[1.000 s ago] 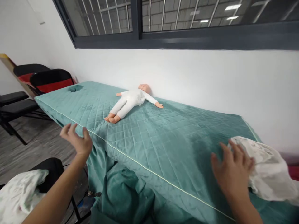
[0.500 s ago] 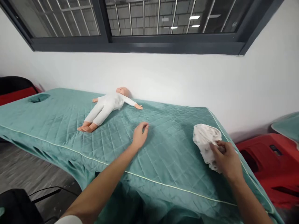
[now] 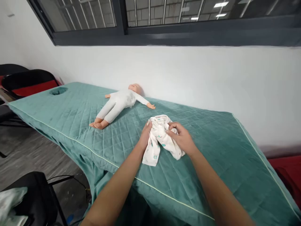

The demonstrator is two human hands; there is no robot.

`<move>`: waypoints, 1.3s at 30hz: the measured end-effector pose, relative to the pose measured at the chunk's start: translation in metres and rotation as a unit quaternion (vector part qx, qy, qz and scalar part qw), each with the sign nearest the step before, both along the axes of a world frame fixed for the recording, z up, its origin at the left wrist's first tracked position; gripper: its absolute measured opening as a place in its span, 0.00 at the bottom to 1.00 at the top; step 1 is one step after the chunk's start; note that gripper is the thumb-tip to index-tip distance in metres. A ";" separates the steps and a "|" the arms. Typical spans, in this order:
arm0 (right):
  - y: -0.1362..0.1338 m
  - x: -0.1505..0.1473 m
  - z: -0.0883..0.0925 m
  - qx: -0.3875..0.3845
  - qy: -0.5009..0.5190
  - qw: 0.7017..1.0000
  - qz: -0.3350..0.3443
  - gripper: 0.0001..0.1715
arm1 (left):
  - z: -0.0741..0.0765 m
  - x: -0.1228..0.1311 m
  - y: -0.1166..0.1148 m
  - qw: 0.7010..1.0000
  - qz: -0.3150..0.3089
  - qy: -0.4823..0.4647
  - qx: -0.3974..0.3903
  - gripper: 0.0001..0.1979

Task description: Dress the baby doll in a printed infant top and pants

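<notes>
1. On the teal quilted bed (image 3: 211,150), about mid-length and nearer the front edge than the wall, lies a small white garment (image 3: 160,139) with a faint green print. Both of my operator's hands are on it.
2. Left hand (image 3: 146,133): fingers curled into the garment's left side, pinching a fold of cloth. The forearm runs in from lower left, across the bed's piped edge.
3. Right hand (image 3: 182,138): closed over the garment's upper right, thumb and fingers bunching the fabric. The two hands sit close together, with only the cloth between them.
4. Garment state: crumpled at the top where the hands hold it. One narrow leg or sleeve trails flat toward the front edge. It may be a baby suit or small trousers; the folds hide too much for me to tell.
5. Baby doll (image 3: 117,103): on its back in a white suit, arms spread, head close to the wall (image 3: 211,78), bare feet toward the front. It lies to the left of the garment and clear of it, neither hand touching.
6. Face hole (image 3: 58,91) in the cover at the bed's far left end.
7. Surroundings: black-and-red chairs (image 3: 30,81) beyond that end; dark-framed window (image 3: 164,18) above the wall; black seat (image 3: 30,194) at lower left with pale cloth (image 3: 9,204) on it; something red (image 3: 287,169) at the right edge.
</notes>
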State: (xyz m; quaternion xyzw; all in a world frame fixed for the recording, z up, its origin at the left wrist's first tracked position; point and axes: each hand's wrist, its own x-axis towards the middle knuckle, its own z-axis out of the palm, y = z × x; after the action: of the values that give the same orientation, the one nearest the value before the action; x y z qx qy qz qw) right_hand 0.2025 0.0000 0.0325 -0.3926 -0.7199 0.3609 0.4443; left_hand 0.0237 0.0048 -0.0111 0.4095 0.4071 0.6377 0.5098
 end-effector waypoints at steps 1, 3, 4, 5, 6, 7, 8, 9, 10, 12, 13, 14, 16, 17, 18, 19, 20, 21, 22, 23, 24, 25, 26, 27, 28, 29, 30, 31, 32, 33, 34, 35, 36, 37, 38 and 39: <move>0.008 0.002 -0.008 -0.031 0.011 0.999 0.011 0.17 | 0.001 0.000 -0.001 1.000 -0.003 -0.030 0.000 0.28; 0.018 0.009 -0.022 -0.078 0.013 0.997 0.012 0.18 | 0.004 0.002 -0.003 0.995 -0.009 -0.098 -0.013 0.27; 0.020 0.012 -0.027 -0.086 -0.001 0.996 0.006 0.18 | 0.005 0.002 -0.005 0.992 -0.012 -0.124 -0.022 0.27; 0.020 0.015 -0.031 -0.086 -0.023 0.996 -0.003 0.18 | 0.007 0.003 -0.006 0.990 -0.015 -0.138 -0.031 0.27; 0.018 0.017 -0.032 -0.078 -0.047 0.996 -0.014 0.17 | 0.007 0.003 -0.007 0.989 -0.017 -0.139 -0.038 0.26; 0.016 0.018 -0.031 -0.066 -0.071 0.995 -0.024 0.16 | 0.008 0.002 -0.008 0.990 -0.018 -0.134 -0.042 0.25; 0.014 0.020 -0.029 -0.052 -0.091 0.994 -0.034 0.14 | 0.008 0.001 -0.009 0.991 -0.020 -0.128 -0.043 0.25; 0.012 0.021 -0.025 -0.035 -0.105 0.993 -0.049 0.13 | 0.008 0.001 -0.010 0.991 -0.022 -0.121 -0.042 0.25; 0.011 0.023 -0.022 -0.013 -0.112 0.991 -0.076 0.12 | 0.008 0.000 -0.010 0.992 -0.026 -0.116 -0.039 0.25; 0.013 0.030 -0.016 0.039 -0.101 0.981 -0.161 0.10 | 0.006 -0.001 -0.011 0.993 -0.037 -0.109 -0.034 0.26; 0.016 0.034 -0.014 0.063 -0.089 0.971 -0.214 0.09 | 0.006 -0.001 -0.011 0.993 -0.046 -0.106 -0.033 0.26; 0.018 0.038 -0.013 0.087 -0.079 0.957 -0.264 0.09 | 0.005 -0.001 -0.012 0.993 -0.057 -0.101 -0.035 0.26; 0.021 0.044 -0.013 0.140 -0.082 0.928 -0.336 0.09 | 0.005 -0.001 -0.012 0.993 -0.074 -0.080 -0.038 0.25; 0.020 0.045 -0.013 0.172 -0.096 0.915 -0.353 0.09 | 0.004 0.000 -0.012 0.994 -0.079 -0.065 -0.039 0.24; 0.018 0.044 -0.013 0.209 -0.114 0.902 -0.360 0.08 | 0.004 0.001 -0.011 0.995 -0.077 -0.049 -0.039 0.23; 0.015 0.041 -0.012 0.245 -0.131 0.891 -0.358 0.08 | 0.004 0.002 -0.011 0.996 -0.069 -0.034 -0.038 0.21; 0.010 0.037 -0.012 0.277 -0.144 0.885 -0.345 0.09 | 0.005 0.003 -0.010 0.997 -0.057 -0.023 -0.037 0.20; 0.004 0.031 -0.012 0.302 -0.151 0.885 -0.322 0.09 | 0.005 0.003 -0.010 0.998 -0.044 -0.015 -0.037 0.18; -0.002 0.024 -0.011 0.315 -0.153 0.891 -0.288 0.10 | 0.006 0.004 -0.010 0.999 -0.033 -0.010 -0.037 0.17; -0.008 0.016 -0.012 0.315 -0.152 0.904 -0.247 0.11 | 0.006 0.005 -0.009 0.999 -0.024 -0.007 -0.036 0.15; -0.012 0.009 -0.012 0.302 -0.150 0.920 -0.203 0.11 | 0.007 0.005 -0.009 0.999 -0.019 -0.006 -0.036 0.15; -0.016 0.002 -0.013 0.277 -0.150 0.935 -0.162 0.12 | 0.008 0.005 -0.010 0.999 -0.018 -0.005 -0.035 0.14; -0.017 -0.004 -0.014 0.246 -0.154 0.948 -0.129 0.15 | 0.009 0.005 -0.010 0.999 -0.020 -0.004 -0.035 0.13; -0.018 -0.008 -0.016 0.213 -0.161 0.958 -0.106 0.21 | 0.010 0.005 -0.010 0.999 -0.023 -0.001 -0.036 0.13; -0.017 -0.012 -0.017 0.184 -0.171 0.964 -0.091 0.27 | 0.010 0.005 -0.011 0.999 -0.024 0.004 -0.036 0.13; -0.016 -0.013 -0.019 0.163 -0.185 0.966 -0.080 0.33 | 0.010 0.005 -0.011 0.999 -0.022 0.008 -0.035 0.13; -0.015 -0.014 -0.020 0.150 -0.199 0.966 -0.070 0.37 | 0.009 0.006 -0.011 0.999 -0.017 0.012 -0.032 0.12; -0.014 -0.014 -0.021 0.143 -0.215 0.964 -0.063 0.39 | 0.009 0.006 -0.011 0.999 -0.009 0.016 -0.028 0.12; -0.013 -0.013 -0.022 0.141 -0.227 0.962 -0.060 0.39 | 0.008 0.007 -0.011 1.000 0.000 0.021 -0.020 0.11; -0.013 -0.013 -0.022 0.143 -0.237 0.959 -0.061 0.38 | 0.007 0.008 -0.011 0.999 0.006 0.031 -0.012 0.11; -0.013 -0.013 -0.022 0.146 -0.245 0.956 -0.064 0.37 | 0.007 0.009 -0.011 0.999 0.008 0.045 -0.003 0.11; -0.013 -0.012 -0.022 0.149 -0.252 0.954 -0.069 0.34 | 0.007 0.010 -0.011 0.998 0.006 0.065 0.006 0.11; -0.013 -0.013 -0.021 0.152 -0.259 0.951 -0.074 0.30 | 0.007 0.011 -0.011 0.996 0.002 0.089 0.016 0.12; -0.014 -0.013 -0.021 0.156 -0.265 0.948 -0.078 0.27 | 0.008 0.013 -0.012 0.993 -0.002 0.113 0.025 0.13; -0.015 -0.013 -0.020 0.158 -0.274 0.945 -0.079 0.23 | 0.009 0.014 -0.012 0.990 -0.002 0.137 0.034 0.14; -0.015 -0.014 -0.020 0.162 -0.282 0.942 -0.080 0.20 | 0.010 0.016 -0.013 0.986 0.002 0.159 0.041 0.14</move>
State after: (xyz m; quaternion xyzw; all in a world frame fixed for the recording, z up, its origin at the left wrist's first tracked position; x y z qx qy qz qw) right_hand 0.1888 -0.0154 0.0129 -0.4578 -0.8304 0.0774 0.3080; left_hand 0.0392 -0.0081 -0.0016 0.5254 0.4574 0.5818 0.4197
